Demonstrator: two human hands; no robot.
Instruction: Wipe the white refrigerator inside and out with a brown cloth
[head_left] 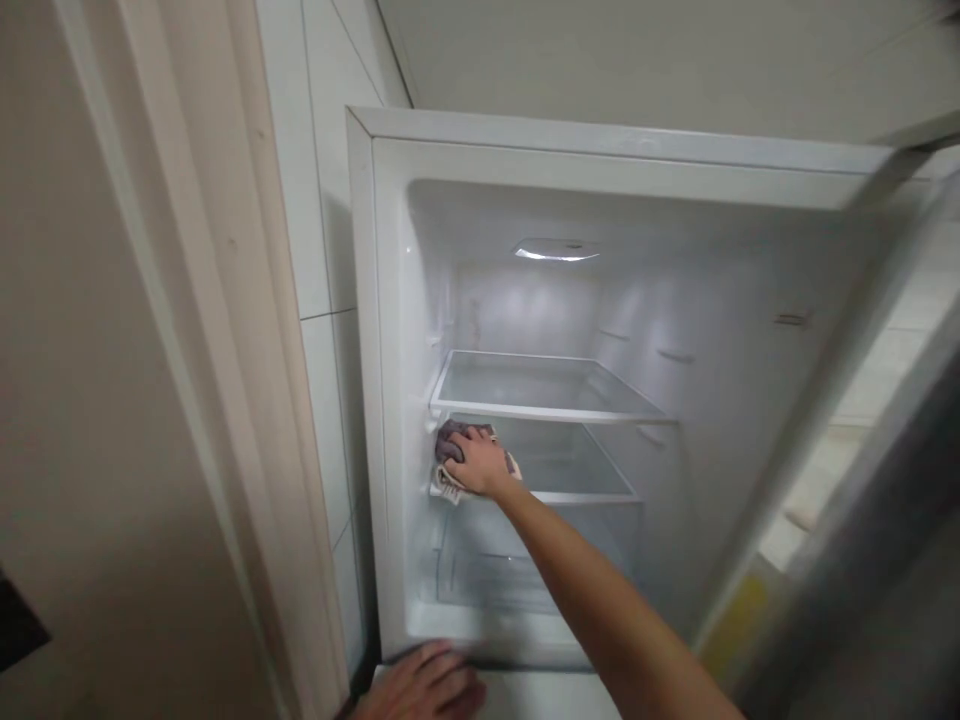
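My right hand [480, 460] reaches into the open fridge [397, 400] with its fingers closed on a bunched grey and cream cloth [448, 440]. The cloth is at the left end of the lower glass shelf [562, 460], beside the inner left wall. Above it sits the upper glass shelf [540, 385]. At the bottom of the view my left hand [424, 690] lies flat with fingers stretched out, on the white surface just below the fridge opening. Its fingers are slightly blurred, and nothing shows in them.
A clear drawer [495, 580] sits low inside the fridge. The fridge's lamp [556, 250] shines near the top at the back. On the right stands the blurred open door [862, 480]. A wooden door frame [217, 300] and a tiled wall [315, 240] run close along the left.
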